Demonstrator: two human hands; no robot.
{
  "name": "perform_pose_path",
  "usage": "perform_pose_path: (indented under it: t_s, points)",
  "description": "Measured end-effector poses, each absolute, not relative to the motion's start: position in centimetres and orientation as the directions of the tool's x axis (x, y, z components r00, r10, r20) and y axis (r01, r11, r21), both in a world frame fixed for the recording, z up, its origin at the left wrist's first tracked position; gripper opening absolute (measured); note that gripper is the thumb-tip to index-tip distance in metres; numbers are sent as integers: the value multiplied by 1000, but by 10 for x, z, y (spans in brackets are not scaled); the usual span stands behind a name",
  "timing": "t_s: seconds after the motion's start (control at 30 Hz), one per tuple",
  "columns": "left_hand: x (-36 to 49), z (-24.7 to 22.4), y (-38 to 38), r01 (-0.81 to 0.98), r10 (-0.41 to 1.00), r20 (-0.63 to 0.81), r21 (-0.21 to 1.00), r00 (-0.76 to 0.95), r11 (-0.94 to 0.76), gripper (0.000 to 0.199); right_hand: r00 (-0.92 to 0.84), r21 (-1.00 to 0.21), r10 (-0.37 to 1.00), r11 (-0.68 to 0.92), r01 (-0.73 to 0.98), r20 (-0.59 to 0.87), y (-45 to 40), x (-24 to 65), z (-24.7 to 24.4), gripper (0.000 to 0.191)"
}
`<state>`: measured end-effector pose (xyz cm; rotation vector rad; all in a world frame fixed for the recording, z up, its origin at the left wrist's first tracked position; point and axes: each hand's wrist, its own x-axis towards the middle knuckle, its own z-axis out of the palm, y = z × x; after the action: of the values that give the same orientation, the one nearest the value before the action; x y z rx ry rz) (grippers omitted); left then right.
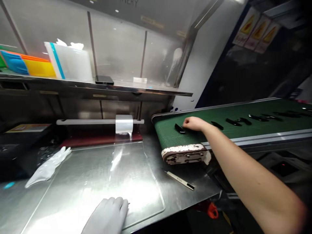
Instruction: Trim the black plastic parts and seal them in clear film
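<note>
My right hand (193, 123), bare, reaches out over the near end of a green conveyor belt (168, 133) and closes its fingers on a small black part (180, 129) lying there. More black parts (234, 122) lie in a row further along the belt. My left hand (109, 216), in a white glove, rests flat near the front edge of a clear plastic sheet (146, 191) on the steel worktable. A strip of clear film (119, 156) runs down from a tape roll (124, 123) onto that sheet.
A loose white glove (48, 167) lies at the table's left. A thin white-and-black tool (180, 180) lies near the belt's worn end roller (185, 153). The shelf above holds coloured trays (26, 63), a white container (70, 61) and a black phone (104, 80).
</note>
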<state>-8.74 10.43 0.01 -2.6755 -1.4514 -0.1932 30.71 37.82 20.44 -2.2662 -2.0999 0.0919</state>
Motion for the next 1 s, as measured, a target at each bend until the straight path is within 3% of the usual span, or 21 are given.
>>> perform_pose_path:
  t_s: [0.1, 0.2, 0.37, 0.5, 0.63, 0.7, 0.73, 0.8, 0.83, 0.87, 0.9, 0.93, 1.0]
  points:
    - [-91, -2, 99, 839, 827, 150, -47, 542, -542, 38, 81, -183, 992, -61, 981, 102, 369, 302, 205, 23]
    - [-94, -13, 87, 820, 807, 161, -35, 568, -571, 35, 102, -340, 965, -14, 940, 243, 346, 292, 204, 18]
    - [-98, -23, 71, 798, 775, 249, 14, 582, -603, 31, 80, -617, 932, 167, 769, 352, 284, 254, 179, 11]
    - [-103, -23, 68, 798, 755, 377, 65, 537, -599, 28, -52, -816, 966, 242, 526, 254, 220, 203, 129, 16]
    - [-110, -29, 63, 795, 698, 573, 127, 430, -594, 31, -171, -935, 980, 152, 319, 100, 163, 149, 71, 15]
    - [-108, -28, 54, 789, 721, 623, 260, 304, -557, 39, -206, -965, 978, 78, 251, 25, 143, 129, 50, 15]
    - [-104, -24, 49, 766, 782, 595, 411, 186, -494, 39, -222, -974, 975, 41, 224, -10, 134, 121, 43, 15]
    - [-93, -11, 36, 529, 936, 333, 818, -112, -227, 33, -251, -983, 965, -27, 179, -73, 118, 109, 34, 13]
    - [-86, -3, 30, 259, 972, 69, 966, -222, -10, 32, -266, -985, 959, -61, 160, -102, 112, 104, 33, 12]
    - [-80, 5, 25, -66, 964, -173, 984, -199, 163, 36, -280, -985, 951, -94, 144, -131, 106, 101, 32, 11]
    - [-74, 11, 21, -356, 944, -319, 894, -83, 270, 45, -293, -983, 942, -127, 132, -161, 101, 97, 32, 11]
    - [-69, 15, 18, -550, 925, -380, 767, 26, 331, 50, -308, -980, 932, -158, 123, -189, 96, 95, 31, 12]
    - [-65, 14, 13, -752, 924, -350, 564, 155, 340, 51, -336, -970, 911, -210, 119, -238, 88, 90, 30, 14]
